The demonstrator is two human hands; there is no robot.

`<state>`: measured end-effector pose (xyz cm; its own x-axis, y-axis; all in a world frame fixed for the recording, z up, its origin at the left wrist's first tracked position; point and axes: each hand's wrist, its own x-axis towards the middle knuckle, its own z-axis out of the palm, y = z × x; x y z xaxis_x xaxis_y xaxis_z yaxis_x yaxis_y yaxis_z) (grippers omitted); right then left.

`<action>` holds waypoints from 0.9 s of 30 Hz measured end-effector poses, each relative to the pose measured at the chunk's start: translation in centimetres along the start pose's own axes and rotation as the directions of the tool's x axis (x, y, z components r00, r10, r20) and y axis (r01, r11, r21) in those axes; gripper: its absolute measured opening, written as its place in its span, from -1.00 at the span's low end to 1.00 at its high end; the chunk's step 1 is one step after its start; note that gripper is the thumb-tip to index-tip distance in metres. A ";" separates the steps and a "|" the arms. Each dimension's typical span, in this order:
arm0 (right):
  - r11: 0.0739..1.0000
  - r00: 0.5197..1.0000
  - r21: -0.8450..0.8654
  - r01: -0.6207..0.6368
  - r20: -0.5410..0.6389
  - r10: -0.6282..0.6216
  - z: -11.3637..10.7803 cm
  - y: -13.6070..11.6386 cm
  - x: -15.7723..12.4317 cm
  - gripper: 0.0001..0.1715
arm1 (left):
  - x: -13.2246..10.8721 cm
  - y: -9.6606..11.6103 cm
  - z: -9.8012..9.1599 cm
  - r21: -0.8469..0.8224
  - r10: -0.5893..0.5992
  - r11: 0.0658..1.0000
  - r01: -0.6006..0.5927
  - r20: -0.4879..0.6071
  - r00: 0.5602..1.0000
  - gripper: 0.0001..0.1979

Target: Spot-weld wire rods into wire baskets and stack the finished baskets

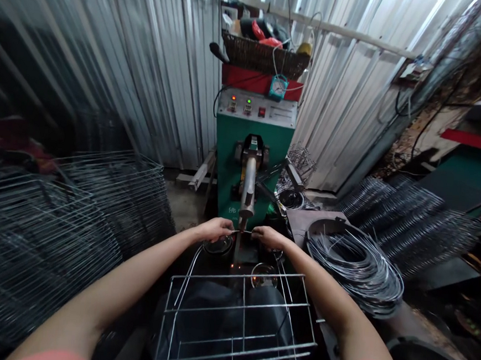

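Note:
My left hand (215, 229) and my right hand (268, 237) are both closed on the far top wire of a silver wire basket frame (238, 318) that rests on my lap. The two hands hold that wire just under the grey electrode arm (248, 187) of a green spot-welding machine (252, 147). A small orange glow shows just below the held wire, between my hands. The fingertips are tucked under, so the grip itself is partly hidden.
Stacks of finished wire racks (66, 227) fill the left side. A coil of bent wire hoops (356, 267) lies on a stand at right, with more wire parts (408, 215) behind it. A wicker basket of odds and ends (265, 51) sits atop the machine. Corrugated metal walls stand behind.

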<state>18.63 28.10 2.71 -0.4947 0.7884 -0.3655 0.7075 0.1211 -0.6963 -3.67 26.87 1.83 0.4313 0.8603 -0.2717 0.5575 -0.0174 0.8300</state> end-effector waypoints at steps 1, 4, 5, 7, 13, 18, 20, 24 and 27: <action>1.000 1.000 0.027 -0.006 0.007 0.006 0.0 0.0 0.0 -0.85 | 0.0 0.0 0.0 0.001 0.000 1.000 0.000 0.003 1.000 -0.69; 0.997 1.000 0.080 -0.011 0.018 0.009 -0.1 0.0 0.0 -0.84 | 0.0 0.1 -0.1 0.003 -0.008 1.000 0.008 0.010 1.000 -0.71; 0.995 1.000 0.097 -0.018 0.027 0.016 -0.1 0.1 -0.1 -0.83 | 0.0 0.1 -0.1 0.003 -0.012 1.000 0.012 0.012 1.000 -0.72; 0.989 0.998 0.145 -0.043 0.048 0.036 -0.2 0.4 -0.3 -0.78 | 0.1 0.2 -0.1 -0.001 -0.021 1.000 0.021 0.012 1.000 -0.73; 0.951 0.997 0.301 -0.075 0.031 0.069 0.0 1.7 -1.4 -0.68 | -0.5 0.0 -0.1 -0.036 -0.048 0.998 0.048 0.003 0.999 -0.68; 0.936 0.994 0.339 -0.100 -0.002 0.107 0.5 1.6 -1.6 -0.69 | -2.3 -0.9 -0.2 -0.144 -0.106 0.983 0.109 0.028 0.994 -0.57; 0.929 0.993 0.352 -0.115 0.008 0.120 0.6 1.6 -1.6 -0.70 | -2.6 -1.2 -0.3 -0.228 -0.121 0.966 0.126 0.034 0.992 -0.56; 0.912 0.991 0.390 -0.126 0.000 0.137 0.8 1.8 -1.4 -0.68 | -2.5 -1.2 -0.1 -0.254 -0.183 0.950 0.184 0.029 0.983 -0.63; 0.910 0.992 0.400 -0.104 -0.025 0.124 1.1 1.9 -1.5 -0.68 | -2.3 -0.8 0.1 -0.228 -0.209 0.952 0.205 0.007 0.978 -0.69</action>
<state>20.18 26.48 1.33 -0.3904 0.8119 -0.4340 0.4937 -0.2132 -0.8431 -5.02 24.86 1.68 0.3105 0.8415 -0.4422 0.4574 0.2755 0.8455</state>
